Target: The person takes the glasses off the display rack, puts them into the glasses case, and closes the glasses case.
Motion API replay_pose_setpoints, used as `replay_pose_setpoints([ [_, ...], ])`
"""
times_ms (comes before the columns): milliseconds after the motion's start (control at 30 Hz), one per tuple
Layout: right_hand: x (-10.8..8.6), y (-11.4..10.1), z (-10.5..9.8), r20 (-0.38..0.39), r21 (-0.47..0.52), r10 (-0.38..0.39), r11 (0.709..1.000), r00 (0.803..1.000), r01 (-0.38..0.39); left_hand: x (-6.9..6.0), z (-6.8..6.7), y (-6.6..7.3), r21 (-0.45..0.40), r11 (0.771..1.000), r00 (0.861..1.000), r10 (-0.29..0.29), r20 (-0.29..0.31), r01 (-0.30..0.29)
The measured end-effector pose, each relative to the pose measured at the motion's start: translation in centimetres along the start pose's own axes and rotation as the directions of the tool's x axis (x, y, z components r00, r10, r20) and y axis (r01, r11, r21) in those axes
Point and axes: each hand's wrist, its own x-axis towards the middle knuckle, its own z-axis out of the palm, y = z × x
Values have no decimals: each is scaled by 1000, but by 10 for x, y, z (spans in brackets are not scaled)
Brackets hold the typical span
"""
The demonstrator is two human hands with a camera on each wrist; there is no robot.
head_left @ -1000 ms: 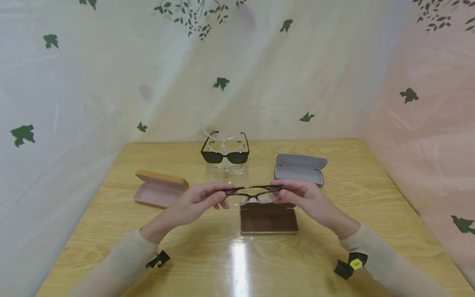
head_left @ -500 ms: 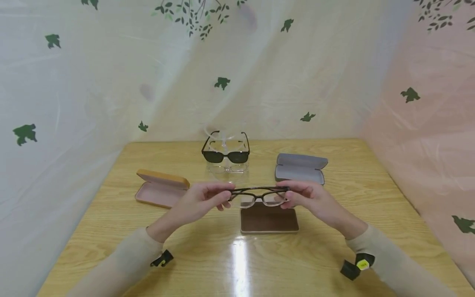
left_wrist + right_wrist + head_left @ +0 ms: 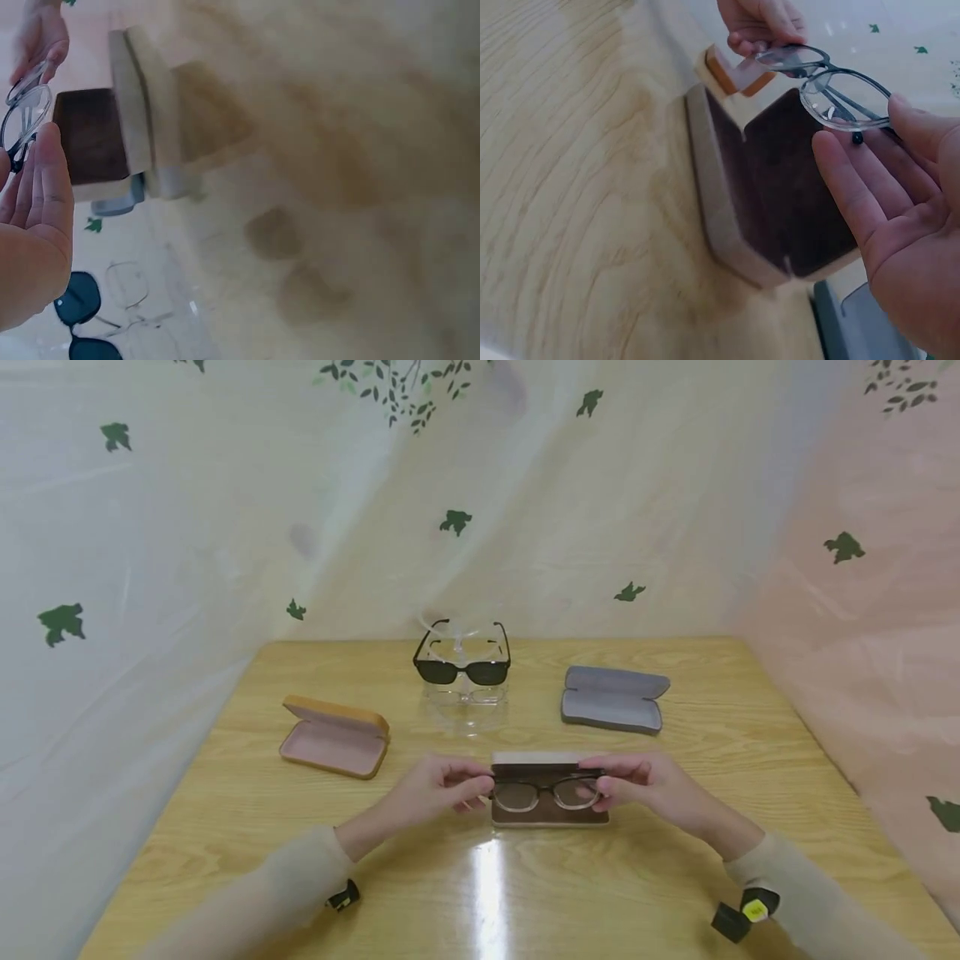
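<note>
Both hands hold a pair of dark-rimmed glasses (image 3: 546,793) with clear lower rims, one at each end. My left hand (image 3: 442,787) pinches the left end between thumb and fingers; my right hand (image 3: 651,787) pinches the right end. In the head view the glasses overlap an open case (image 3: 550,819) with a brown lining. The right wrist view shows the glasses (image 3: 847,124) raised above the brown-lined case (image 3: 780,187), with folded temples behind the lenses. My right hand (image 3: 922,217) has its thumb at the rim and its fingers beneath.
An open orange case (image 3: 335,748) with pink lining lies at the left, an open grey case (image 3: 611,710) at the back right. Dark sunglasses (image 3: 462,672) and thin-framed glasses (image 3: 468,697) sit on a clear stand at the back centre, before a patterned cloth (image 3: 525,568).
Both hands have moved down and slightly right with the glasses, bringing them over the brown-lined case. The case's raised lid now shows behind them. The grip at both ends continues.
</note>
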Motion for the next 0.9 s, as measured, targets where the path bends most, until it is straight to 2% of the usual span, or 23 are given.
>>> replay_pose_setpoints([
  [100, -6, 9, -3, 12, -52, 22, 998, 1000, -22, 1, 7, -6, 44, 998, 999, -40, 30, 38],
  [200, -9, 17, -5, 16, -108, 54, 993, 998, -52, 2, 12, -10, 53, 996, 996, -74, 57, 71],
  [400, -7, 28, -7, -13, -216, 99, 971, 995, -99, 11, 12, -14, 41, 991, 989, -128, 73, 126],
  [533, -3, 29, -6, -38, -286, 116, 950, 993, -122, 17, 11, -15, -11, 980, 978, -199, 57, 200],
  [667, -1, 28, -6, -61, -314, 140, 937, 988, -152, 19, 11, -12, -72, 963, 964, -257, 63, 261],
  [900, -1, 29, -4, -88, -326, 148, 930, 985, -168, 23, 11, -12, -112, 949, 955, -286, 80, 293],
])
